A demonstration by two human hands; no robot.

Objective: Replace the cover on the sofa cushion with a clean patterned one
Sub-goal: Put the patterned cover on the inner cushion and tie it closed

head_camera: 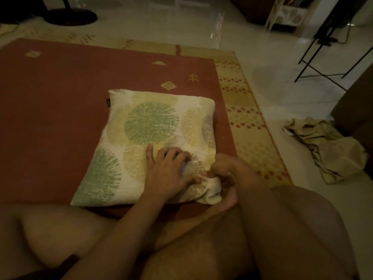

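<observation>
A square cushion in a white cover printed with green and yellow round motifs lies flat on a red rug. My left hand presses down on the cushion's near right part, fingers spread over the fabric. At the cushion's near right corner my right hand is closed on the bunched cover edge. What its fingers pinch there is hidden. A crumpled plain beige cover lies on the tiled floor to the right.
My bare legs fill the foreground. The rug has a yellow patterned border. A black metal stand is at the far right, a dark round base at the far left, and a brown sofa edge at the right.
</observation>
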